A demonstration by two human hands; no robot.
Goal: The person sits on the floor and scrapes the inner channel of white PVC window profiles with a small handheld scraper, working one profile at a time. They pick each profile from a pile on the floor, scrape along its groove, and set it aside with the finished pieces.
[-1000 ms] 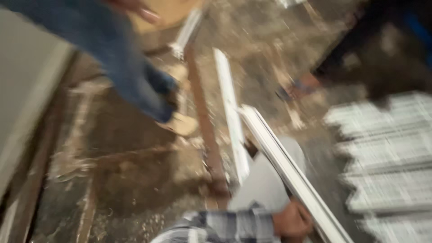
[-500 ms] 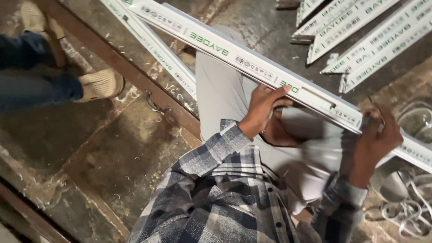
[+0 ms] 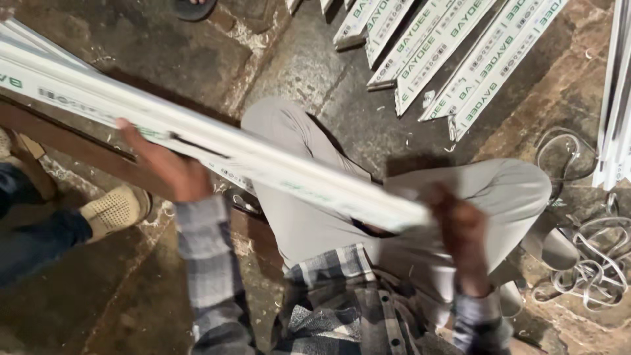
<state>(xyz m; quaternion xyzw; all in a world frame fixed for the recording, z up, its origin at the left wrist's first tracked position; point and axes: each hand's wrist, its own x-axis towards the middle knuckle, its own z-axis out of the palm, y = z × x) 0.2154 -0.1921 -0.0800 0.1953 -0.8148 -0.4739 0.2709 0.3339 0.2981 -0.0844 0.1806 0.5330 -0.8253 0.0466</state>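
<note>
Slanting from upper left down to lower right, the long white profile (image 3: 217,154) crosses above the person's grey-trousered knees (image 3: 296,197). Left hand (image 3: 172,172) grips its middle; right hand (image 3: 460,227) clasps its lower right end. More white profiles (image 3: 453,52) lie on the floor beyond.

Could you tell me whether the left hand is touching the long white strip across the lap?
Touching. The head view shows the left hand with fingers curled over the long white strip, gripping it with no gap.
</note>
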